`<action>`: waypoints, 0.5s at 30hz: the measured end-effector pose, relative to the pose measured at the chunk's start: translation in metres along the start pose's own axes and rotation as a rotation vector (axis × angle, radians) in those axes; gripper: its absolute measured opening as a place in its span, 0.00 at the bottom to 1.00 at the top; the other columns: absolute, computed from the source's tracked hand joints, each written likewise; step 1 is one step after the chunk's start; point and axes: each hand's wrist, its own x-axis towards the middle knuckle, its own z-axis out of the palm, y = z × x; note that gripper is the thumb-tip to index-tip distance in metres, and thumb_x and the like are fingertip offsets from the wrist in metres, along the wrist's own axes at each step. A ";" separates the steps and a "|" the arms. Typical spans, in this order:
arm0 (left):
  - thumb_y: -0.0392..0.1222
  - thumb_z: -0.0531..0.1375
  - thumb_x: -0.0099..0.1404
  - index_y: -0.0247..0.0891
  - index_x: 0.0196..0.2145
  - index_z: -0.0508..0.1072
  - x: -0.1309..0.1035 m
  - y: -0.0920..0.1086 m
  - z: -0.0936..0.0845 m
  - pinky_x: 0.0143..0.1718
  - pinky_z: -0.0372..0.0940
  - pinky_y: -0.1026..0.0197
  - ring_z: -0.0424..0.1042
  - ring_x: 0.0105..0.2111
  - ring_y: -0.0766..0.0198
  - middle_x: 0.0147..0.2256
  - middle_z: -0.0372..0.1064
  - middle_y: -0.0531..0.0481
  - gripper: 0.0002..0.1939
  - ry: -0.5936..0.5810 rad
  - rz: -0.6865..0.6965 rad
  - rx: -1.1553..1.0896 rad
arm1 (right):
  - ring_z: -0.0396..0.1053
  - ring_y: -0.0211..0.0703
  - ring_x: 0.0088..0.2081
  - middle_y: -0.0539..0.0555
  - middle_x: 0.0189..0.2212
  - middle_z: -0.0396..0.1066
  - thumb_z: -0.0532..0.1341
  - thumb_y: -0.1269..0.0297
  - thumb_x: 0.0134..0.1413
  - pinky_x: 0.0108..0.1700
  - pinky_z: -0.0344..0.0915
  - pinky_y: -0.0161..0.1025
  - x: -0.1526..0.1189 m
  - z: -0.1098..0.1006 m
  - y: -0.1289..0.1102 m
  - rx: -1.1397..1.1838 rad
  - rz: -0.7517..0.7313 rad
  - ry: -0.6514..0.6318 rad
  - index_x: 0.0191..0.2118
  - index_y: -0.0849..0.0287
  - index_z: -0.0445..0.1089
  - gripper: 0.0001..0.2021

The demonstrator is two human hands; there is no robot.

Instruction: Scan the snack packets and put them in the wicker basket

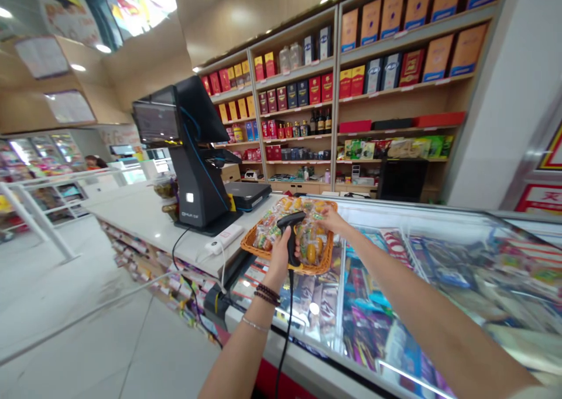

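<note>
My left hand (283, 251) is wrapped round the grip of a black barcode scanner (291, 220), whose cord hangs down in front of the freezer. Behind and below the scanner lies an orange wicker basket (254, 249) full of small clear-wrapped snacks (312, 251), some yellow-orange. At the basket's right rim is my right hand (332, 219), its fingers bent in among the wrapped packs. The fingertips are small and partly hidden, so I cannot make out whether a pack is between them.
The basket rests on a glass-topped freezer (369, 293) full of packaged goods. Left of it stand a point-of-sale terminal (197, 170), a black cash box (248, 195) and a white power strip (225, 239) on the counter. Shelves of boxes (298, 94) line the back wall.
</note>
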 end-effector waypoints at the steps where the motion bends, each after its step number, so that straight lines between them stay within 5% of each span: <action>1: 0.85 0.76 0.56 0.42 0.32 0.72 -0.001 0.001 0.000 0.21 0.59 0.64 0.63 0.18 0.68 0.21 0.61 0.59 0.42 0.005 -0.003 0.004 | 0.85 0.62 0.51 0.53 0.38 0.83 0.85 0.58 0.38 0.62 0.81 0.59 -0.003 -0.006 -0.004 0.019 0.018 0.017 0.34 0.49 0.74 0.22; 4: 0.83 0.78 0.54 0.42 0.30 0.70 -0.005 0.005 0.006 0.21 0.57 0.64 0.62 0.19 0.68 0.21 0.63 0.58 0.41 0.024 -0.002 0.016 | 0.86 0.64 0.53 0.53 0.38 0.85 0.81 0.70 0.32 0.61 0.81 0.58 -0.020 -0.031 -0.010 0.123 0.143 0.088 0.35 0.50 0.73 0.22; 7: 0.81 0.80 0.51 0.42 0.30 0.71 -0.013 0.003 0.023 0.22 0.60 0.64 0.64 0.20 0.69 0.23 0.68 0.55 0.41 -0.008 0.045 0.016 | 0.87 0.65 0.47 0.51 0.33 0.85 0.79 0.70 0.34 0.53 0.83 0.59 -0.051 -0.060 -0.002 0.244 0.281 0.147 0.37 0.49 0.71 0.23; 15: 0.82 0.77 0.56 0.43 0.29 0.71 -0.021 -0.054 0.114 0.22 0.59 0.63 0.64 0.19 0.68 0.23 0.69 0.53 0.39 -0.357 0.012 0.105 | 0.89 0.63 0.40 0.55 0.31 0.84 0.79 0.55 0.51 0.46 0.88 0.61 -0.123 -0.150 0.049 0.526 0.407 0.108 0.35 0.46 0.69 0.18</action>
